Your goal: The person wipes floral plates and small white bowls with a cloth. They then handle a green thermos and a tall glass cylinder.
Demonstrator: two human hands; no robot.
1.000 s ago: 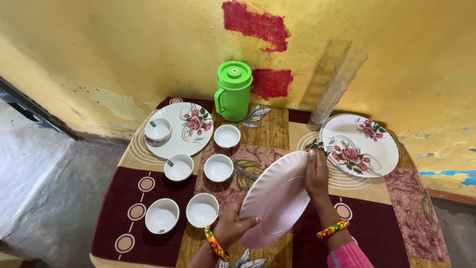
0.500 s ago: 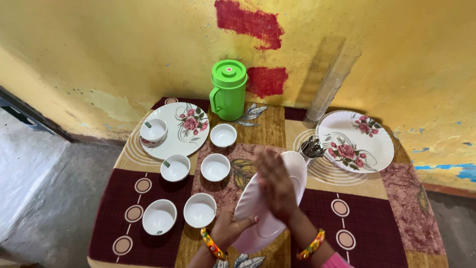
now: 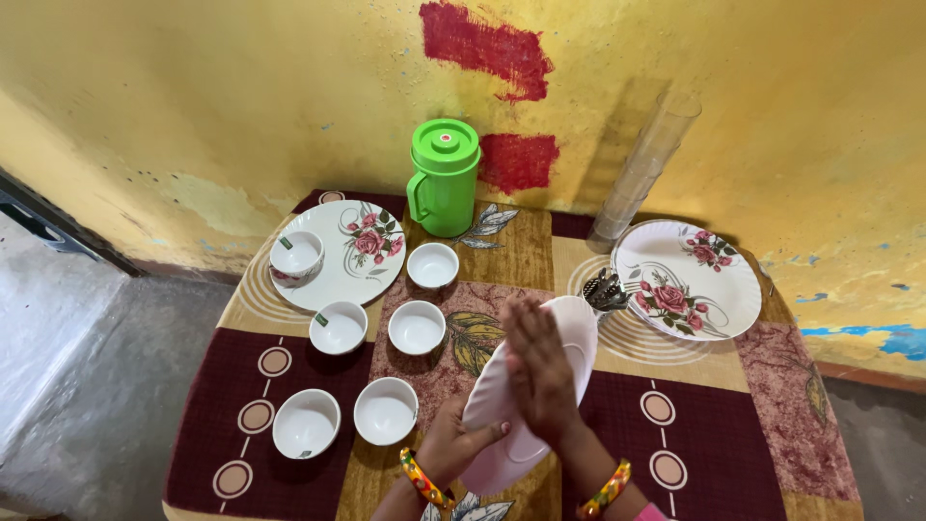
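Two hands are engaged on one pale plate (image 3: 569,333), which is being held tilted above the near middle of the table (image 3: 733,444), clear of the patterned cloth. The plate's near lower edge is being gripped by the left hand (image 3: 453,439), fingers curled round the rim and thumb laid across its face. The right hand (image 3: 540,371) is being pressed flat on the upper face, fingers extended and close together, nothing enclosed.

A firm hold at the rim is judged necessary while the open palm is being passed over the surface, so that the plate is not being pushed out of the grip. Care is advised at the far edge, where the cutlery holder (image 3: 606,287) is standing just beside the plate. Two flowered plates (image 3: 685,280), the green jug (image 3: 444,178), the stacked glasses (image 3: 641,174) and six white bowls (image 3: 386,410) are being left well apart from the work.
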